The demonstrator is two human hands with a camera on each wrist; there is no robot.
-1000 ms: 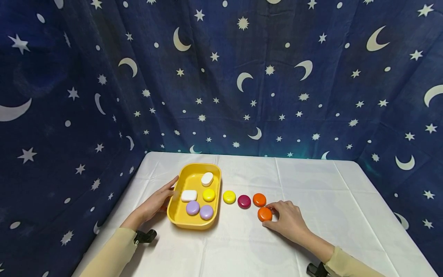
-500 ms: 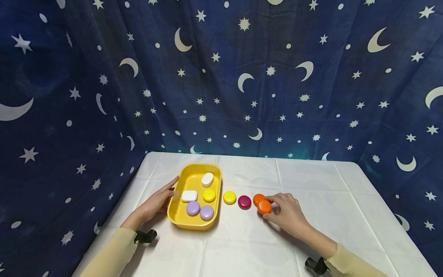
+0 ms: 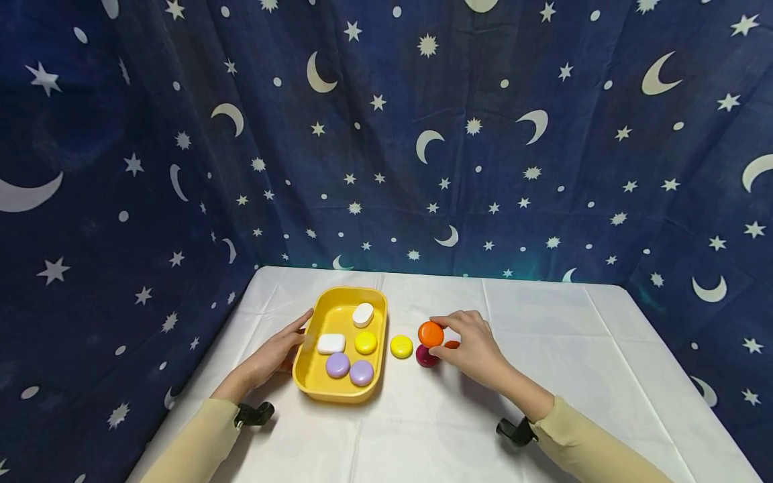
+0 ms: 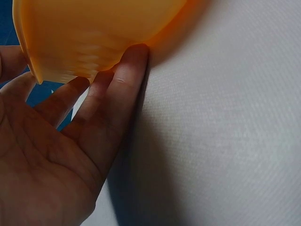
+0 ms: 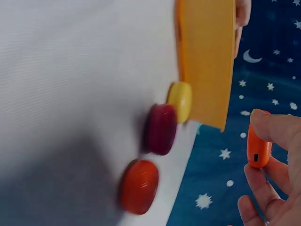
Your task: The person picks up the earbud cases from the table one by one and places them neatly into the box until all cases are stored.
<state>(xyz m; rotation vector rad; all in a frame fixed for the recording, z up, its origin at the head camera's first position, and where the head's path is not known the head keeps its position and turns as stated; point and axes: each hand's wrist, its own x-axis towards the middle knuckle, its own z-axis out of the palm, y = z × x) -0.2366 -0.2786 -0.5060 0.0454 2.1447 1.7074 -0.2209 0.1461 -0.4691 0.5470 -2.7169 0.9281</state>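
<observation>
My right hand [image 3: 478, 347] pinches a glossy, rounded orange disc [image 3: 431, 334] between thumb and fingers, raised over the table. A small dark slot shows in its edge in the right wrist view. Below it lies a dark red disc [image 3: 425, 357], partly covered by the held one. A second orange disc [image 5: 140, 187] rests on the cloth, mostly behind my fingers in the head view. My left hand [image 3: 272, 355] touches the left side of a yellow tray [image 3: 329, 396] with fairly straight fingers [image 4: 134, 61] against its outer wall.
A yellow disc [image 3: 401, 347] lies just right of the tray. Inside the tray are two lilac discs [image 3: 337, 365], a yellow disc [image 3: 365, 342], a white rectangular piece [image 3: 331, 343] and a white oval piece [image 3: 362, 314]. A starry blue curtain [image 3: 386, 154] surrounds the white-covered table [image 3: 543, 335].
My right hand has lifted the nearer orange disc off the table and carried it left, past the other orange disc to above the dark red one. The left hand stays at the tray.
</observation>
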